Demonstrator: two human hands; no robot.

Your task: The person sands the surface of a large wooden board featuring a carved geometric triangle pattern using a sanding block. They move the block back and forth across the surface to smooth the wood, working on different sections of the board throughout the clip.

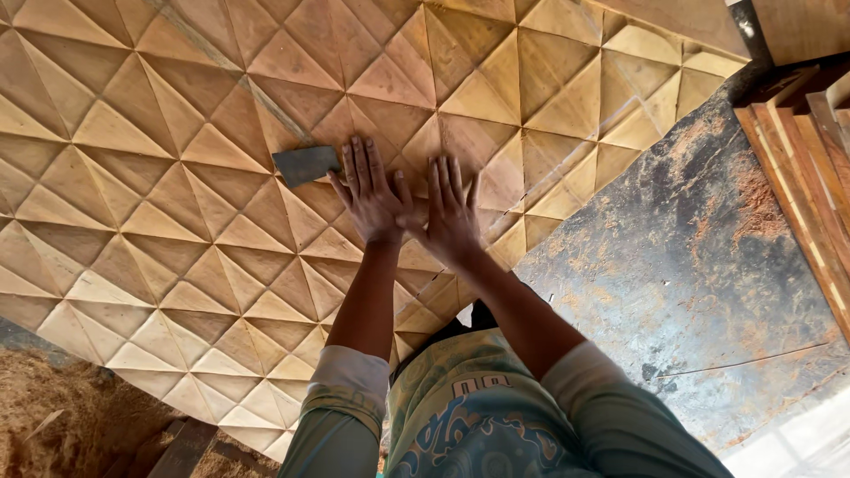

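Both hands flat, fingers spread, on carved wood panel [177, 221]: left hand [370, 196] beside, maybe touching, metal scraper [305, 165], right hand [450, 212]

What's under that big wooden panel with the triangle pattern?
The panel lies on a dark, rust-stained surface, bare at its right edge. Sawdust shows by its lower left. Whatever lies beneath its middle is hidden. Both hands press on top, beside a flat scraper.

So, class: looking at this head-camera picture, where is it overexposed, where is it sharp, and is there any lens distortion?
Head view: daylight washes out the floor at the bottom right corner; the faceted wooden panel, left hand and right hand look sharp; the metal scraper is clear; the panel's lines bow slightly toward the edges, suggesting a wide lens.
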